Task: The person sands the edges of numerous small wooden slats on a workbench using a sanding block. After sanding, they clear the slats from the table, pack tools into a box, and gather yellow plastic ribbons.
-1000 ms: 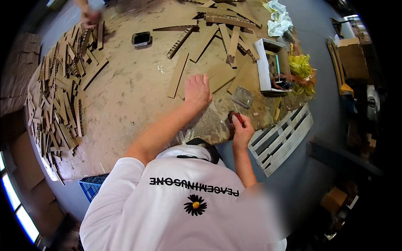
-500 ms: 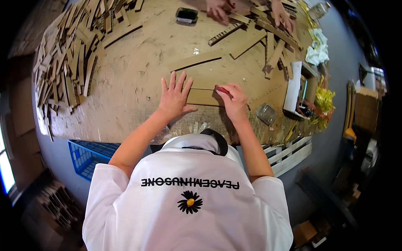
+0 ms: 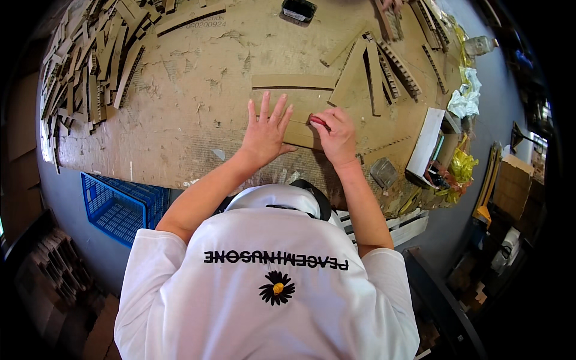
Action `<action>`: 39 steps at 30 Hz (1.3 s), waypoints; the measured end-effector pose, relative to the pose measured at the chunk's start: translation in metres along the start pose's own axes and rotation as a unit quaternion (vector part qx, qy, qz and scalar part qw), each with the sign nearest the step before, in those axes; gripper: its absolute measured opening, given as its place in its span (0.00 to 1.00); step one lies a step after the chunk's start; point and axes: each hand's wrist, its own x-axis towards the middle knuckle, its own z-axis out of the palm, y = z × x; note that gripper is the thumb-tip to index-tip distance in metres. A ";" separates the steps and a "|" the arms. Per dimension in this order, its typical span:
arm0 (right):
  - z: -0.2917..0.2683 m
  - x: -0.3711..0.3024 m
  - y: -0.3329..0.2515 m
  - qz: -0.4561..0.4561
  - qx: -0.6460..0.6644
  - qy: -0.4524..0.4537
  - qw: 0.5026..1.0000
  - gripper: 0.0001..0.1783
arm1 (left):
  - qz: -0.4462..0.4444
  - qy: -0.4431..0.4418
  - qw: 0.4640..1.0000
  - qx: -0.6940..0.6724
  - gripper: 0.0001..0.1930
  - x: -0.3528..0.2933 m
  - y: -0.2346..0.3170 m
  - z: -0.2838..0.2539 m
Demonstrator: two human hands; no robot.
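My left hand [image 3: 264, 137] lies flat with fingers spread, pressing a brown cardboard piece [image 3: 305, 135] against the table near its front edge. To its right, my right hand [image 3: 338, 137] is closed around a small red-handled tool [image 3: 320, 122], held low against the cardboard. The tool's tip is too small to make out. A thin dark line runs across the cardboard between my two hands. Just beyond my left fingertips rests a loose cardboard strip [image 3: 294, 81].
Cardboard strips [image 3: 99, 66] are heaped at the left. Several more strips [image 3: 378, 72] lie at the far right, by another person's hand [image 3: 393, 6]. A white box [image 3: 425, 141] and a clear container [image 3: 383, 173] stand right. A black tray [image 3: 298, 11] sits far off. A blue crate [image 3: 117, 207] is below.
The whole view has shifted and turned a little. My hands keep their hold on the cardboard and the red-handled tool. The other person's hands have moved farther away, mostly out of view.
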 end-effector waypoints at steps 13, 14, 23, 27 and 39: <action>0.007 -0.009 0.015 0.001 -0.075 0.001 0.997 0.08 | 0.006 0.031 0.999 -0.011 0.51 0.000 -0.002 0.007; 0.007 -0.010 0.016 0.000 -0.077 0.002 0.997 0.08 | 0.006 0.028 1.000 -0.011 0.51 0.000 -0.002 0.007; 0.010 -0.012 0.018 -0.018 -0.092 0.013 0.995 0.08 | 0.002 0.020 1.000 -0.011 0.50 0.000 -0.002 0.004; 0.006 -0.007 0.012 -0.014 -0.093 0.000 0.996 0.09 | -0.001 0.015 1.000 -0.006 0.50 0.001 -0.001 0.002; -0.023 -0.029 -0.015 0.064 -0.006 0.027 0.998 0.09 | -0.002 0.018 1.000 -0.011 0.50 -0.001 -0.003 0.004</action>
